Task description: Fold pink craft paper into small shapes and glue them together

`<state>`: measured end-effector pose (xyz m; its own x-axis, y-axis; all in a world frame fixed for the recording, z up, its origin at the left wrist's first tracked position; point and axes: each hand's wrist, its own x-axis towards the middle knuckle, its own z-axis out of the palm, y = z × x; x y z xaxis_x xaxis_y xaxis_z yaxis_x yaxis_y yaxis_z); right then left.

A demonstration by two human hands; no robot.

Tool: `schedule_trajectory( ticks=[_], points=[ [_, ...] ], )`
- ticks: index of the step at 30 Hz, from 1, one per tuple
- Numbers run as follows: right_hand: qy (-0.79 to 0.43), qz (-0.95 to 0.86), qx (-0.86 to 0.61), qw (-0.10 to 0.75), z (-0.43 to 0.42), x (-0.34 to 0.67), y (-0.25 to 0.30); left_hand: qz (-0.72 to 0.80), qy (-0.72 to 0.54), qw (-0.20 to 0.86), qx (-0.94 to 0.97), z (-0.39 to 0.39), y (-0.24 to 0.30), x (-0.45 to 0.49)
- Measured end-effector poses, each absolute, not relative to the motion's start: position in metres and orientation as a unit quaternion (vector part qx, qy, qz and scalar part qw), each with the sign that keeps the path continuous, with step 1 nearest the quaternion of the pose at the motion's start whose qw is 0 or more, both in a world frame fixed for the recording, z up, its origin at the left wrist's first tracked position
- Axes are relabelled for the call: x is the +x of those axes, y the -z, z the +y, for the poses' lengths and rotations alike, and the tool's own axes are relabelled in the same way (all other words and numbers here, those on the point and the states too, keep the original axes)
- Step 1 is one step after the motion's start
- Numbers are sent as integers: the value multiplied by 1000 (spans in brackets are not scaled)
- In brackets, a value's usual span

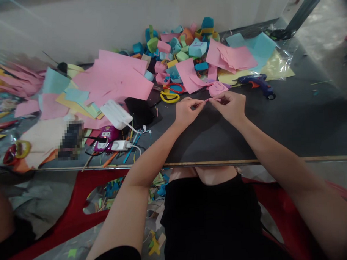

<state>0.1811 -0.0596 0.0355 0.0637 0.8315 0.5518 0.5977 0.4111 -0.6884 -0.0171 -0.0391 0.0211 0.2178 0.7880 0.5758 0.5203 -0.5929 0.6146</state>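
Observation:
My left hand (186,111) and my right hand (232,105) meet over the dark table (289,122), both pinching a thin pink paper strip (209,100) stretched between their fingertips. Just beyond the hands lie a curled pink paper piece (217,88) and pink sheets (188,74). Red and yellow scissors (170,93) rest just left of them.
A blue glue gun (257,83) lies at right. A heap of folded coloured paper boxes (179,44) sits at the back, with pink and blue sheets (111,79) spread left. White power bank (116,113), cables and a purple device (107,138) lie near the front edge. Red chair (76,209) below.

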Motion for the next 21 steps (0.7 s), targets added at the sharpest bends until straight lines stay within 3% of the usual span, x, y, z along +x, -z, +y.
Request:
schedule_trajectory(
  ticks=[7,14,21],
  points=[
    [-45,-712,-509,482,-66,174,-34,408,-475,162,763,-48,-18,-8],
    [-72,-737,-475,476,-65,175,-34,430,-495,206,727,-46,-17,-11],
    [-55,-760,-454,463,-66,174,-33,427,-490,308,695,-40,-11,-11]
  ],
)
